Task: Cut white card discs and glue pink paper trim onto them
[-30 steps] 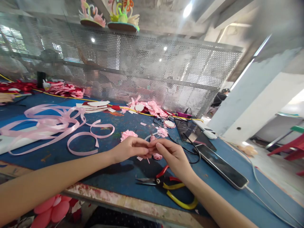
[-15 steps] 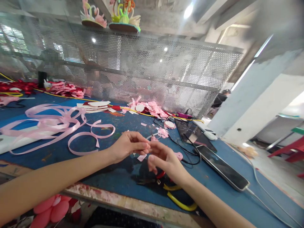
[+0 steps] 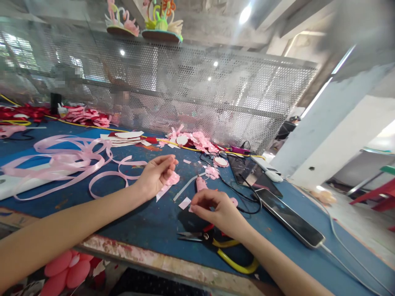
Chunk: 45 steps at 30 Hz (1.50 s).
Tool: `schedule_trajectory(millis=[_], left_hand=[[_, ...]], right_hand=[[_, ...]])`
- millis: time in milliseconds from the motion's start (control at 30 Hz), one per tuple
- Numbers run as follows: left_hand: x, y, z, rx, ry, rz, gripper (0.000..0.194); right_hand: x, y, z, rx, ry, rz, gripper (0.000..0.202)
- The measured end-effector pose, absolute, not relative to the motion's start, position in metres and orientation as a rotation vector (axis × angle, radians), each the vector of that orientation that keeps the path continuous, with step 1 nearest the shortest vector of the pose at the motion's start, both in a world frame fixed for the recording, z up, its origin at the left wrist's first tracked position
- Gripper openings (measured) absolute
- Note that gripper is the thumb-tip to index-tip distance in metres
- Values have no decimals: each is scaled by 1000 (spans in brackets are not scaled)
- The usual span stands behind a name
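My left hand (image 3: 157, 174) is raised over the table, its fingers curled and their tips pressed together; whatever they pinch, if anything, is too small to make out. Just beneath and behind it lies a pink ribbon flower (image 3: 173, 178) with a loose tail. My right hand (image 3: 217, 211) has thumb and forefinger closed on a small pink ribbon piece (image 3: 191, 209). A cut ribbon rectangle (image 3: 185, 203) lies beside those fingertips. Behind the right hand is a pink glue gun (image 3: 201, 183) with a clear glue stick (image 3: 187, 187) beside it. Yellow-handled scissors (image 3: 206, 237) lie partly open below the right hand.
Loops of pink ribbon (image 3: 77, 160) spread over the left side. White card pieces (image 3: 121, 139) and a pink petal heap (image 3: 197, 141) lie at the back. To the right are a phone (image 3: 290, 218), a dark tablet (image 3: 253, 174) and cables. A mesh screen (image 3: 197, 90) stands behind.
My hands were together and have drawn apart: the left up and leftward, the right slightly down. The pink flower, the glue stick and the scissors' blades now show more fully.
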<state>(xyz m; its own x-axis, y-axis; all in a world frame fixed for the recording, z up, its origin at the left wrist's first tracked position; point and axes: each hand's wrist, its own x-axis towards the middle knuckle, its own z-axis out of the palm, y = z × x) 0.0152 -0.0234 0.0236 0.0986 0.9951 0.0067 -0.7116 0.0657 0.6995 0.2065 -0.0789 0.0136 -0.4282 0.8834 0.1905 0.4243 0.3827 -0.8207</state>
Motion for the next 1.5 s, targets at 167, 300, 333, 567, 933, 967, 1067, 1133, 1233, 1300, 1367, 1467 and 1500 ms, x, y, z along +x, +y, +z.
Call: schedule_trajectory(millis=[167,300,333,567,933,967,1067,1133,1233,1300,1367,1467,1500], left_hand=[[-19,4,49,462,559,1659,18],[-43,24,44,668,699,1737,43],[-44,27,39,805,810,1712,47],[-10,5,5,2489,1285,1166,12],[17,-22,-12,2466,1000,619,10],[17,-23,-13,2460,985,617,8],[18,-26,-9,2470,932,732,10],[17,-29,-3,2405,912,884,13],[16,-30,4,2098,945,1058,17],[14,-28,7,1847,947,1112,17],[13,-24,7,1622,905,1162,19],[13,-21,6,1382,866,1221,30],[13,-21,5,1350,866,1234,34]], right_hand=[[210,-83,19,-1085,-2405,684,9],[214,-77,19,-955,-2480,300,13],[217,-75,20,-958,-2440,208,14],[253,-61,39,-1403,-2463,-85,27],[254,-52,21,-1613,-2498,-161,34],[255,-52,22,-1580,-2453,-198,31],[260,-51,23,-1406,-2301,-275,24],[262,-50,22,-1271,-2212,-305,19],[259,-52,21,-1095,-2159,-295,10],[254,-55,19,-979,-2168,-267,9],[249,-58,18,-886,-2181,-236,12],[244,-63,16,-821,-2191,-184,12],[244,-64,15,-810,-2198,-168,11]])
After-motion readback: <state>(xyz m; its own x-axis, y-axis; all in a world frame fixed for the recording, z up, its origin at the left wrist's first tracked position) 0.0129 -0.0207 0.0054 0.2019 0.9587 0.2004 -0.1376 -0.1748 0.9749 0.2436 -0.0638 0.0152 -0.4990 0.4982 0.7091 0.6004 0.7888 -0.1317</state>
